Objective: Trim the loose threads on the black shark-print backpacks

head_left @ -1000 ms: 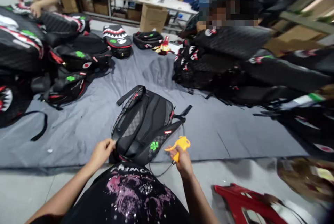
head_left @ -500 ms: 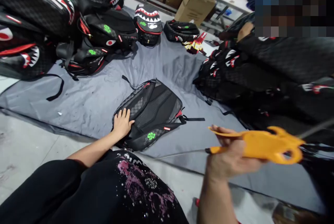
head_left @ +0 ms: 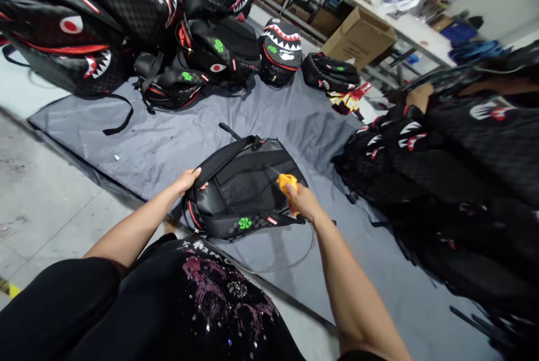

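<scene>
Head cam: left hand [head_left: 187, 180] is clamped on the near-left edge of the black checkered fabric backpack [head_left: 244, 190], which lies straps-up mid grey floor sheet [head_left: 168, 142]. Right hand [head_left: 301, 204] is fisted round a yellow plastic gun-shaped tool [head_left: 286, 182], its nose at the back panel. I'd say this bag's mid-work. There's open sheet to the left and ahead, but the heap of shark-mouth backpacks [head_left: 442, 170] on the right crowds close.

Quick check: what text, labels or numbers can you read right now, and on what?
"OWE": white letters, upside down and partly cut off, on the black shirt.
Green patch on the backpack: too small to read.
Red tags beside the far bags: blurred.
Cardboard box: no readable print.
</scene>
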A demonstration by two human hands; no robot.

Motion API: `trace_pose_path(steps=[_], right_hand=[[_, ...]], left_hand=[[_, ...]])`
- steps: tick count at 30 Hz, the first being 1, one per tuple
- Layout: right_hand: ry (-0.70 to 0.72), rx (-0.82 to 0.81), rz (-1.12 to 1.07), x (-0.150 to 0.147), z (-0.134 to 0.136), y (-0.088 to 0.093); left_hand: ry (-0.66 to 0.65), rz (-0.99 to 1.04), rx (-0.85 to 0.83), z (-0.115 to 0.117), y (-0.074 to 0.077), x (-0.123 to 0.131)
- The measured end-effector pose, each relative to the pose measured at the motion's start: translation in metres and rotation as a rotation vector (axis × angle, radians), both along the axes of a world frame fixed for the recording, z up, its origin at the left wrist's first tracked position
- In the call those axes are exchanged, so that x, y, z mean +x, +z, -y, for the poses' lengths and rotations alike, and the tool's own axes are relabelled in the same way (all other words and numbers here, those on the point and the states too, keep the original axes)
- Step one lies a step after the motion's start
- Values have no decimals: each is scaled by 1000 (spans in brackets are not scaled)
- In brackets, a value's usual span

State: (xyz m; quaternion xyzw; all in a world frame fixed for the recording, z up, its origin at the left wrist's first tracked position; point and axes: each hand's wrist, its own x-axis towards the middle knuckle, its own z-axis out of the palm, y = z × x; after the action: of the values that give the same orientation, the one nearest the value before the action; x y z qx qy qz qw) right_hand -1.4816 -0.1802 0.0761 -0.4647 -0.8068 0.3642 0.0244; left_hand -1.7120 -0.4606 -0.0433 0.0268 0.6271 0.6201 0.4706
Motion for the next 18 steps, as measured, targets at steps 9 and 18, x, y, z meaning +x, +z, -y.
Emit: trace_pose_path(steps=[9,18], right_hand=[[251,-257,268,-11,23,14],[335,-130,166,-45,61,16]], left_hand=[[-26,59,-91,-7,-4,-9],[-68,60,-156,-11,-9,-18]])
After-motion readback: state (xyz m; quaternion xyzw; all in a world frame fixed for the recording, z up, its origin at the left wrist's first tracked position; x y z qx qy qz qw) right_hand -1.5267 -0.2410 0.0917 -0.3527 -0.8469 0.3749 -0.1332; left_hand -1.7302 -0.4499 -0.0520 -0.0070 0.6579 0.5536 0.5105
